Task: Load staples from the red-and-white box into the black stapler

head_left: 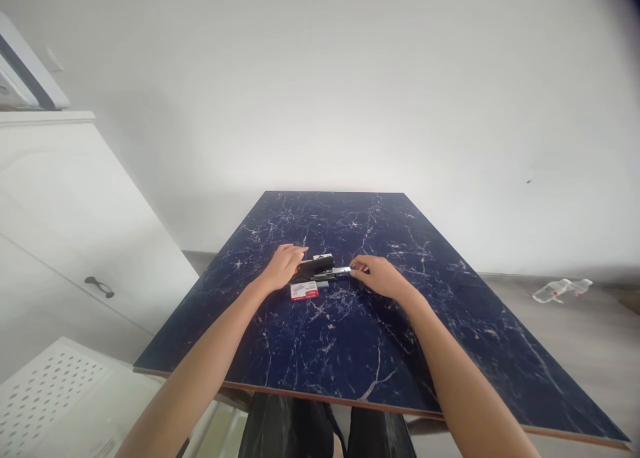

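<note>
Head view: left hand (284, 266), right hand (381, 276) hold stapler (320, 266), table (350, 351) centre

One head-worn view looks forward and down from the near edge of a dark blue marbled table (350, 351), facing a white wall (350, 78) at 12 o'clock. The lens is wide: the tabletop splays toward the bottom corners and the upper right corner darkens. The left hand (284, 266) and right hand (383, 276) reach in from 6 o'clock and meet on a stapler (318, 266) just below frame centre, small and well out from the camera. A white cabinet (75, 231) fills 9 o'clock; floor (575, 338) with a plastic bottle (560, 289) shows at 3 o'clock; the wearer's legs (320, 431) sit at 6 o'clock, under the table edge
</note>
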The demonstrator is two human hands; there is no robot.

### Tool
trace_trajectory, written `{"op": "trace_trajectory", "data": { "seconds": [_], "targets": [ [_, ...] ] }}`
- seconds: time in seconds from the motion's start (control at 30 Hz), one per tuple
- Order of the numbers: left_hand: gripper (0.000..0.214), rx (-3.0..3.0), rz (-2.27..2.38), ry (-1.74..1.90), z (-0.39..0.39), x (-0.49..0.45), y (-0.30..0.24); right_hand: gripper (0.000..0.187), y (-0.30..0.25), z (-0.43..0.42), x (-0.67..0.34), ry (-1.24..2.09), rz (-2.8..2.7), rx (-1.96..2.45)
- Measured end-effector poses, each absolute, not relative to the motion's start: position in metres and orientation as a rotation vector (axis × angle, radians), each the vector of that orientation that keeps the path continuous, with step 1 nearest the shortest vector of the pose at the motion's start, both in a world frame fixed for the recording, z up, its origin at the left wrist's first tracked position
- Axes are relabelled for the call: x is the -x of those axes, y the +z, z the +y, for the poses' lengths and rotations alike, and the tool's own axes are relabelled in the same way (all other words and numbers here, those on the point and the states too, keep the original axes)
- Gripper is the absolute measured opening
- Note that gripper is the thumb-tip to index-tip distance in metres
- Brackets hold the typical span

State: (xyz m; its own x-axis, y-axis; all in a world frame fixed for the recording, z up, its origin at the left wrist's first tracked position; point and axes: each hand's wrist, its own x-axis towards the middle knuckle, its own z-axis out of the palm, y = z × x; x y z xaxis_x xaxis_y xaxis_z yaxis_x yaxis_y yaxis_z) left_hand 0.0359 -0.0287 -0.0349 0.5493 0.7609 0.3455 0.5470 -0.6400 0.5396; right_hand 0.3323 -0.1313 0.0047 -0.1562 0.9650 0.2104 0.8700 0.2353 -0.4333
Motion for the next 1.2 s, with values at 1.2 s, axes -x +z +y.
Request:
{"op": "trace_trajectory", "data": {
  "seconds": [1.2],
  "targets": [
    [0.045,-2.500,0.845,0.676,-0.052,-0.044,-0.015,0.010,0.006,-0.134,-0.310,0.390,-1.717,1.638]
  ]
}}
